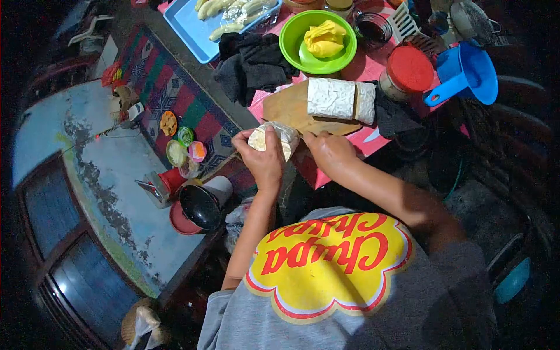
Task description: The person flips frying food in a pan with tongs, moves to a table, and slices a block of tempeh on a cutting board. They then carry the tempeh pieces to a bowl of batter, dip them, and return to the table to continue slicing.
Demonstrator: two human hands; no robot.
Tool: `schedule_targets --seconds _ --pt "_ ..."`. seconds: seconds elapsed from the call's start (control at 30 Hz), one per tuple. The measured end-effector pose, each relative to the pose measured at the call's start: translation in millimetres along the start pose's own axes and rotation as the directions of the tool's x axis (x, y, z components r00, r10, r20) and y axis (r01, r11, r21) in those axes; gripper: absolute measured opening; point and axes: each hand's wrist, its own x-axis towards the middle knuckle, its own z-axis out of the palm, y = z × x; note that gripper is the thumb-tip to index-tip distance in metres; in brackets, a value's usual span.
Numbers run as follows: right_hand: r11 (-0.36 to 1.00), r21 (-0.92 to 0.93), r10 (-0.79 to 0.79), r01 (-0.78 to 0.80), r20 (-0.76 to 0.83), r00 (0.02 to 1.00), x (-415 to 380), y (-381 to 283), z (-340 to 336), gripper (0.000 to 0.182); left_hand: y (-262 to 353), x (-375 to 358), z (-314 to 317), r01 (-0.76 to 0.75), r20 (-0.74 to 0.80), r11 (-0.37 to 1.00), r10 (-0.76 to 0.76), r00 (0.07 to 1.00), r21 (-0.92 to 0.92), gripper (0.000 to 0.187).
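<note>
My left hand (pixel 263 166) is closed around a pale, cream-coloured piece of tempeh (pixel 271 140), partly in clear plastic, held up just off the near left edge of a wooden cutting board (pixel 286 109). Close beside it, at the board's near edge, my right hand (pixel 332 153) has its fingers curled in; whatever they grip is hidden. On the right part of the board lies a white block of tempeh (pixel 331 98), with a narrower tempeh piece (pixel 365 102) against its right end.
Behind the board are a black cloth (pixel 251 67), a green bowl (pixel 289 44) holding a yellow bundle (pixel 325 38), and a blue tray (pixel 189 32) with pale peeled pieces. A red-lidded jar (pixel 410 69) and a blue dipper (pixel 466 73) stand right. A black bowl (pixel 200 207) sits left.
</note>
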Motion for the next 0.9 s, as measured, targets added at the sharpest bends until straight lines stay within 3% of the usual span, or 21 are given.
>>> schedule_targets --seconds 0.1,0.17,0.23,0.3,0.37,0.43,0.53,0.57,0.63,0.73,0.83,0.9 --pt "0.999 0.000 -0.034 0.034 -0.061 0.998 -5.3 7.9 7.0 0.017 -3.2 0.6 -1.2 -0.002 0.009 1.000 0.002 1.000 0.009 0.033" --pt "0.997 0.081 -0.007 0.007 0.009 1.000 -20.6 19.1 8.2 0.017 0.7 1.1 -1.7 0.038 0.021 0.999 -0.038 0.999 -0.031 0.033" --pt "0.999 0.041 -0.003 0.002 0.016 1.000 -45.2 29.2 1.2 0.018 14.5 -0.8 -2.0 0.029 0.004 0.999 -0.029 1.000 0.034 0.033" --pt "1.000 -0.003 0.001 -0.001 0.017 1.000 -62.9 36.7 -5.9 0.018 8.0 -0.4 -2.5 0.063 0.030 0.997 -0.061 0.998 -0.044 0.032" --pt "0.993 0.083 0.067 -0.081 0.166 0.984 -73.2 42.4 -10.4 0.021 -0.2 -0.4 -4.6 0.093 0.057 0.989 -0.087 0.995 -0.119 0.032" --pt "0.988 0.130 0.049 -0.079 0.218 0.975 -81.7 51.1 -23.8 0.022 -5.4 -0.7 -8.3 0.167 0.110 0.953 -0.143 0.984 -0.253 0.030" --pt "0.974 0.199 0.051 -0.110 0.277 0.959 -87.0 46.2 -49.0 0.025 -2.8 -5.5 -14.0 0.077 0.114 0.980 -0.056 0.992 -0.183 0.030" --pt "0.969 0.232 0.034 -0.085 0.216 0.976 -85.2 37.1 -58.7 0.023 -3.9 -7.4 -14.3 0.078 0.109 0.980 -0.059 0.992 -0.182 0.030" --pt "0.965 0.260 -0.004 -0.023 0.103 0.995 -76.9 19.2 -64.9 0.023 -8.2 -9.9 -10.6 -0.087 0.051 0.993 0.091 0.994 -0.077 0.031" --pt "0.975 0.219 -0.052 0.041 0.045 0.998 -61.8 0.2 -60.0 0.024 -27.5 -10.6 -2.7 -0.085 -0.001 0.976 0.087 0.996 -0.202 0.029" --pt "0.970 0.202 -0.125 0.136 -0.065 0.990 -54.6 -8.6 -55.9 0.024 -32.3 -10.8 0.1 -0.091 -0.015 0.967 0.090 0.996 -0.239 0.029" --pt "0.975 0.174 -0.130 0.135 -0.038 0.991 -53.5 -11.8 -58.1 0.023 -25.5 -11.3 -1.7 -0.109 -0.013 0.978 0.108 0.994 -0.177 0.029"
